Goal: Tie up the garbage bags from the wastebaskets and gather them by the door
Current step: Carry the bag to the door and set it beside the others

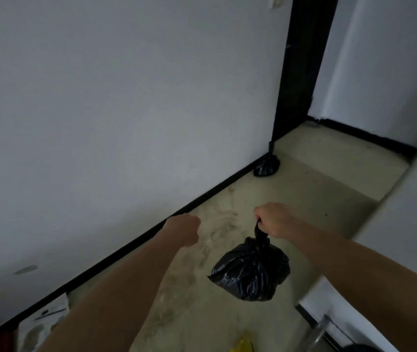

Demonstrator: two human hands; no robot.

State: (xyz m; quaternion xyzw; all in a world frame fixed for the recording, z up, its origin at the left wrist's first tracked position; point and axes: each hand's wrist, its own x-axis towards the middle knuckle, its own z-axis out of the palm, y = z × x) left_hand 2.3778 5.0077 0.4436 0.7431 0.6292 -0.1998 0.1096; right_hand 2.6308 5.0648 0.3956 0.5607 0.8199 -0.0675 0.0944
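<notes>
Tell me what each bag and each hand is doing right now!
Carried garbage bag: tied shut, hanging in the air from its knotted top.
Right hand: closed around that bag's top.
Left hand: curled into a fist, holding nothing.
Second garbage bag: tied shut, sitting on the floor against the wall beside the dark door frame.

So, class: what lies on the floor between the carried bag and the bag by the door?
Head view: only bare, scuffed floor between carried bag and far bag.
</notes>
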